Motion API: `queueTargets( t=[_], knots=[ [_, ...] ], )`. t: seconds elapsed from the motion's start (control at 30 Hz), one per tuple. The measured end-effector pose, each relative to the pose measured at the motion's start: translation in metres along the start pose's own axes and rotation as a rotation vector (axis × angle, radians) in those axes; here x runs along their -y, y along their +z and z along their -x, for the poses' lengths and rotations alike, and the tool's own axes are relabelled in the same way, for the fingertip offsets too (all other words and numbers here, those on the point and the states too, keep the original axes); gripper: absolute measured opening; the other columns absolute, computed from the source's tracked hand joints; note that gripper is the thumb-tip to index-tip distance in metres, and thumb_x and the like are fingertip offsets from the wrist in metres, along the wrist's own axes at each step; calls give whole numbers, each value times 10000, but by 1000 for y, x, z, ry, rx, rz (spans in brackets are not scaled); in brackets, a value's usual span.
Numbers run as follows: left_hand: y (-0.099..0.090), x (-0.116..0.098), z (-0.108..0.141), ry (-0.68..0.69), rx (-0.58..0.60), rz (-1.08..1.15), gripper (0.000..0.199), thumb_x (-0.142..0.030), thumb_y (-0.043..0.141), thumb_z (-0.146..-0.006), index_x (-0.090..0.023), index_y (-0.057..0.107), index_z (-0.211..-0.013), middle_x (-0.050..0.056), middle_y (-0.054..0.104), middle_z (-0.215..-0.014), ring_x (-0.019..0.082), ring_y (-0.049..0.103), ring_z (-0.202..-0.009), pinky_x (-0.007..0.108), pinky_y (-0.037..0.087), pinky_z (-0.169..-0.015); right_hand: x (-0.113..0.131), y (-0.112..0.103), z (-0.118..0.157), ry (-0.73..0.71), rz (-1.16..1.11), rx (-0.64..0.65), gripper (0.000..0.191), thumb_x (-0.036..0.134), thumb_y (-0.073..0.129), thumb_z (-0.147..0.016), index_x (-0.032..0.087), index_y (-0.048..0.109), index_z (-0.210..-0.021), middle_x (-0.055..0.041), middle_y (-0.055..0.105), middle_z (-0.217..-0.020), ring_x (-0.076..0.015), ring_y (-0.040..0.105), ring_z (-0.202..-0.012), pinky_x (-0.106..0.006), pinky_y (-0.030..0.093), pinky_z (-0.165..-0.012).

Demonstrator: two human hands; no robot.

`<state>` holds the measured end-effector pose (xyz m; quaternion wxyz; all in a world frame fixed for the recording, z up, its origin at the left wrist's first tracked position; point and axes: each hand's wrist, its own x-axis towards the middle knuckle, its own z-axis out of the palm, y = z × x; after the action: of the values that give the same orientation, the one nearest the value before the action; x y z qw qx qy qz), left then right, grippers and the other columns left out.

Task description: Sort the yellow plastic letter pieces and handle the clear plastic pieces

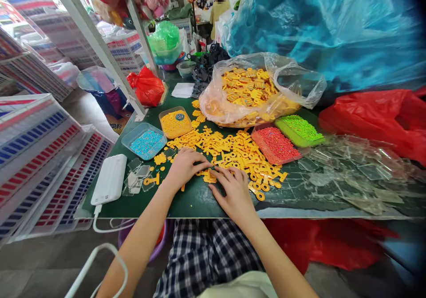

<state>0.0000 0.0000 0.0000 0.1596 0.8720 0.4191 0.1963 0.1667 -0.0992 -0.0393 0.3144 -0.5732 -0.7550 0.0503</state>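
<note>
Head view, small yellow-orange plastic piece (209,177), blocky, at right hand (232,189)

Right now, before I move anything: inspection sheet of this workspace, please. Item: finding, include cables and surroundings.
Surface: green tabletop, bare strip at the front.
Job's things: yellow parts loose across the middle; more in an open clear bag behind.
Beads: blue beads, yellow beads, red beads, green beads, sorted separately.
Clutter: clear plastic pieces spread at right.
Left hand: fingertips at the yellow parts, grip unclear.
Right hand: same.
Cables: white cable from power bank, off the table edge.
Surroundings: slotted crates at left; blue bag at right rear.
Liquid spills: nothing seen.
</note>
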Motion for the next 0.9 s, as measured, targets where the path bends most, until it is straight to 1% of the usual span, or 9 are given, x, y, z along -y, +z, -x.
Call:
queueTargets(
  t=[0.1,0.2,0.27,0.4,0.5,0.67,0.8,0.9],
  knots=[
    [1,1,4,11,52,-2,315,-476,590,-936,-253,772,-807,20,779,-886,213,652,-902,378,412,-903,-4,1,-1,80,-61,-36,237,301,577,-937,246,658,-1153,-28,724,-1150,-264,538,-1023,-446,369,-918],
    [-1,4,7,17,96,33,332,-491,605,-922,-244,763,-766,22,769,-887,212,647,-906,375,410,-885,-5,3,-3,133,-90,-49,117,297,606,-920,263,680,-1004,-9,746,-1049,-253,557,-971,-437,367,-889],
    [-1,7,8,18,102,53,343,-502,619,-909,-240,758,-737,25,762,-894,214,641,-901,372,411,-861,-5,5,-6,149,-96,-58,84,299,619,-912,266,676,-965,-8,746,-1012,-247,561,-945,-430,368,-877],
    [4,7,7,5,51,41,352,-508,608,-915,-243,765,-745,29,753,-889,215,627,-886,370,407,-841,-3,7,-9,166,-106,-74,73,302,660,-888,259,661,-947,-13,731,-932,-240,561,-904,-411,367,-863],
    [10,3,5,11,24,15,343,-489,590,-933,-244,772,-777,28,755,-897,214,616,-886,368,399,-836,-3,8,-10,192,-110,-75,119,313,697,-861,256,653,-955,-17,716,-887,-239,562,-888,-402,366,-858],
    [16,3,3,32,38,8,329,-473,585,-941,-262,791,-794,20,760,-890,207,602,-854,369,390,-827,-5,10,-10,219,-109,-83,238,334,721,-841,258,646,-1054,-33,724,-957,-247,558,-904,-409,365,-872],
    [18,8,3,31,64,31,259,-453,629,-918,-290,809,-829,16,755,-894,208,589,-866,363,395,-831,-5,11,-9,240,-112,-97,247,354,704,-853,266,659,-1079,-56,720,-960,-253,552,-902,-412,372,-866],
    [18,9,3,26,94,27,212,-445,647,-908,-311,812,-900,16,743,-917,216,574,-891,366,393,-837,-5,11,-10,243,-121,-98,242,337,721,-841,269,672,-1068,-55,721,-954,-252,551,-897,-406,373,-862]
  ],
)
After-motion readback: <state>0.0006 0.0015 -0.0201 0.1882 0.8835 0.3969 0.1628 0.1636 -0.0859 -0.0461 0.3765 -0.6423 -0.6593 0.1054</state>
